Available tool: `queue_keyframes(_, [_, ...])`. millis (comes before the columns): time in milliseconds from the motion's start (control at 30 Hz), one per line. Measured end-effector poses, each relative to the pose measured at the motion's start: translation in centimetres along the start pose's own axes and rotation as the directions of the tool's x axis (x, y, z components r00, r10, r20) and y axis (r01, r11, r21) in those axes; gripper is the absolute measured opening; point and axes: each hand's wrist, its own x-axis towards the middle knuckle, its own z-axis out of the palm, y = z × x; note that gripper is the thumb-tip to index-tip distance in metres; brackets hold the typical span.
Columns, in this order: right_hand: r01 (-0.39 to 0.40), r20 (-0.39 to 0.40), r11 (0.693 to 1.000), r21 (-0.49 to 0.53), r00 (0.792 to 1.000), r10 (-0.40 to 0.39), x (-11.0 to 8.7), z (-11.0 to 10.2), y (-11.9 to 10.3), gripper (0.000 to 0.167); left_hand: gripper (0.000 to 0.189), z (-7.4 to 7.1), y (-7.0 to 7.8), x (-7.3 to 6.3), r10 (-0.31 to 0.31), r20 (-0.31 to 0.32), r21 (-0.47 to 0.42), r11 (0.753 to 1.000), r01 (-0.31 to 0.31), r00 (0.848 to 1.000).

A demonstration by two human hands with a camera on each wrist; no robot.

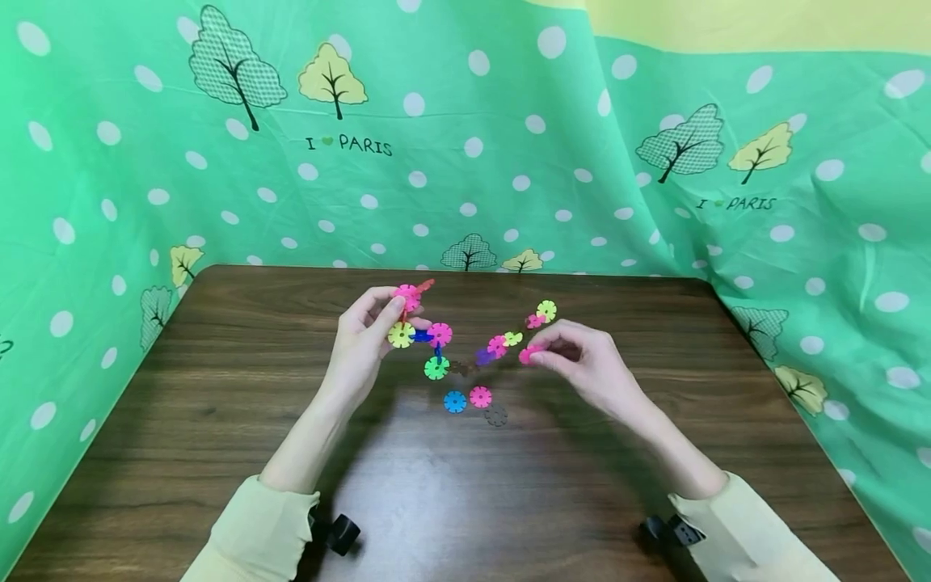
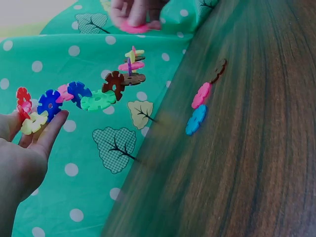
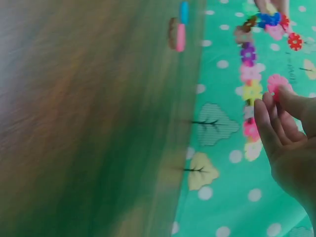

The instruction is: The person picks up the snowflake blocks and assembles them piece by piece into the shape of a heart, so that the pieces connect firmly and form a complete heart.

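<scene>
A curved chain of notched plastic discs, joined edge to edge, hangs above the table. My left hand grips its left end, around the yellow disc and the pink disc; a red disc sticks out there. Blue, pink and green discs follow, then brown, purple and more pink and yellow ones, ending in a yellow disc. Between thumb and fingers my right hand pinches a separate pink disc, close beside the chain's right part but apart from it.
On the dark wooden table lie a loose blue disc, a pink disc and a dark brown disc, near one another. A green dotted cloth hangs behind the table and along its sides.
</scene>
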Motion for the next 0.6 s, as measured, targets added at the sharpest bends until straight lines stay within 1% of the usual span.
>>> queue_keyframes(167, [-0.003, -0.067, 0.993, 0.122, 0.998, 0.011, 1.6, 0.3, -1.6, 0.013, 0.018, 0.3, -0.1, 0.2, 0.02, 0.024, 0.042, 0.999, -0.021, 1.0])
queue_keyframes(267, [0.011, -0.089, 0.987, 0.163, 0.996, 0.004, 2.7, 0.5, -2.7, 0.013, 0.018, 0.6, -0.1, 0.2, 0.027, 0.035, 0.044, 0.999, -0.028, 0.999])
queue_keyframes(400, [0.033, -0.125, 0.981, 0.192, 0.992, -0.009, 3.9, 1.0, -3.9, 0.014, 0.016, 0.9, -0.2, 0.3, 0.033, 0.046, 0.04, 0.999, -0.034, 0.998])
queue_keyframes(500, [0.055, -0.153, 0.975, 0.217, 0.988, -0.022, 4.7, 1.3, -4.4, 0.016, 0.018, 1.0, -0.2, 0.4, 0.04, 0.058, 0.071, 0.996, -0.044, 0.997])
queue_keyframes(600, [0.069, -0.166, 0.966, 0.249, 0.986, -0.028, 5.3, 1.6, -4.8, 0.017, 0.021, 1.3, 0.0, 0.3, 0.054, 0.064, 0.127, 0.99, -0.062, 0.996])
